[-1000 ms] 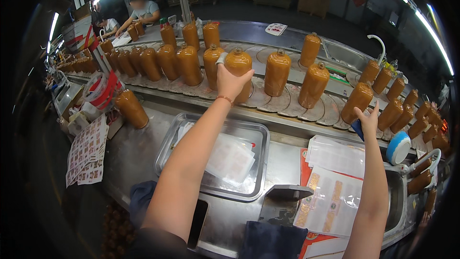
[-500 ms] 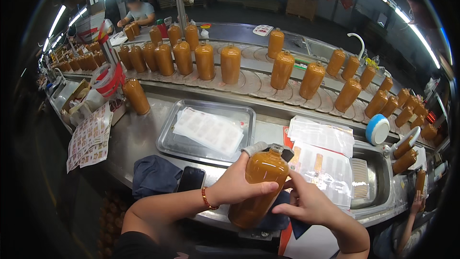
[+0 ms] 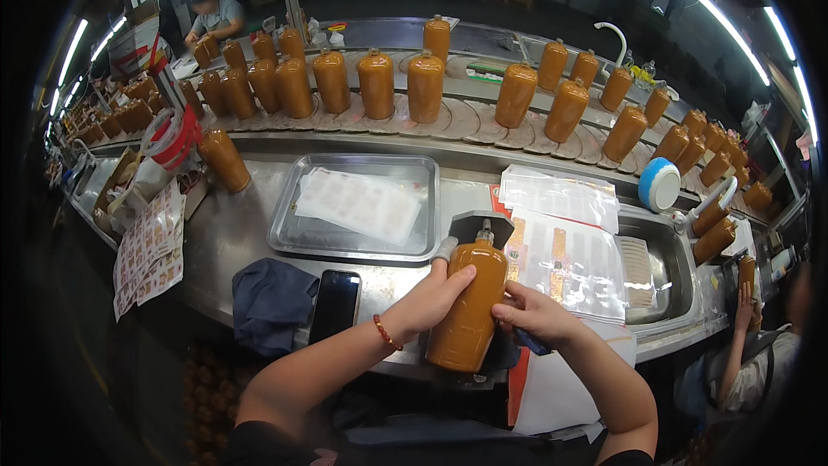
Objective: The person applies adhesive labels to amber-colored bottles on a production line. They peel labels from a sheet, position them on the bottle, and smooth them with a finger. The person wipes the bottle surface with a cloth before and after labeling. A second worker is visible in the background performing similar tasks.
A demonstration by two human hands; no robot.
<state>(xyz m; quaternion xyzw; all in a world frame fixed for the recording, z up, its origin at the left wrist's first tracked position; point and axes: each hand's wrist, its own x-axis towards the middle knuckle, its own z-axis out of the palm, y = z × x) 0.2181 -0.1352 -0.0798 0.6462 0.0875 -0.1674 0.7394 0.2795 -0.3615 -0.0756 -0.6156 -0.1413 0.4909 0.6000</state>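
Note:
A caramel-brown glazed bottle (image 3: 464,319) leans in front of me, its narrow neck pointing away. My left hand (image 3: 429,298) grips its upper left side, thumb across the front; a pale wrap covers one fingertip. At the bottle's right edge, my right hand (image 3: 542,318) has its thumb and fingers closed against the side; whether a thin label lies beneath them cannot be made out. Behind the neck is a dark angled bracket (image 3: 470,223). Sheets of labels (image 3: 586,280) in clear film lie just right of the bottle. A dark blue cloth shows partly under my right hand.
A metal tray (image 3: 289,237) holds white sheets, with a phone (image 3: 335,304) and a blue cloth (image 3: 269,304) nearer me. Similar bottles (image 3: 376,86) line the conveyor (image 3: 466,125) beyond. At right are a sink (image 3: 677,272), a blue-and-white round object (image 3: 659,184) and a co-worker's hand (image 3: 744,306).
The bottle has turned more upright in view and my right hand has drawn in from pointing fingers to a closed hold at its right side. The whole view has shifted slightly.

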